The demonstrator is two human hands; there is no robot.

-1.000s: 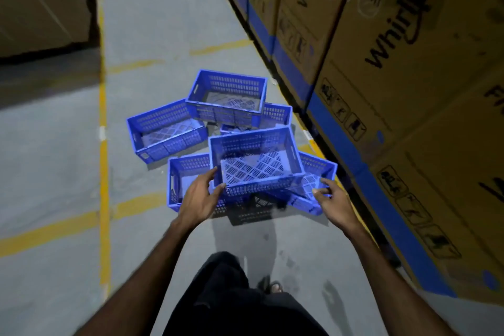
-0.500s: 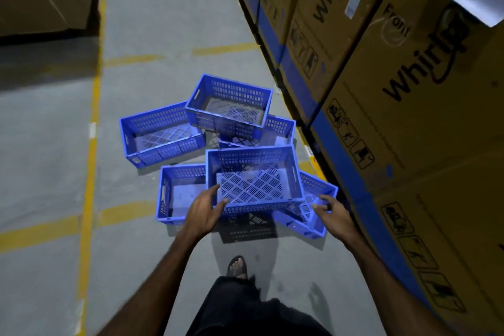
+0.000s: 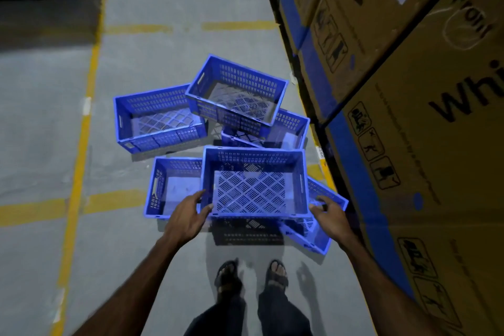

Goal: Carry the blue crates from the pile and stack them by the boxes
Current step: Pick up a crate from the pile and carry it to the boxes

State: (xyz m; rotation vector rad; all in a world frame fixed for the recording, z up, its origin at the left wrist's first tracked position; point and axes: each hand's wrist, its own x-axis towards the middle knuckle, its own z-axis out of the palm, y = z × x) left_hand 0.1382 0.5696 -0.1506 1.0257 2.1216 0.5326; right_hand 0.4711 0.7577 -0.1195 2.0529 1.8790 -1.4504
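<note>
Top blue crate (image 3: 255,185) sits on pile at 6 o'clock, left hand (image 3: 188,219) and right hand (image 3: 328,217) curled gripping near-rim corners; looks light, stiff perforated plastic, best held at rim or side handle slots.

The top blue crate (image 3: 255,184) between the left hand (image 3: 188,217) and right hand (image 3: 328,217) hides most of a dark crate (image 3: 246,232) beneath it and parts of the blue crates (image 3: 174,188) beside each hand. Right of the right hand, the cardboard boxes (image 3: 422,144) run off the picture's edge, their lettering cut short. Whether the right fingers actually touch the rim cannot be told
</note>
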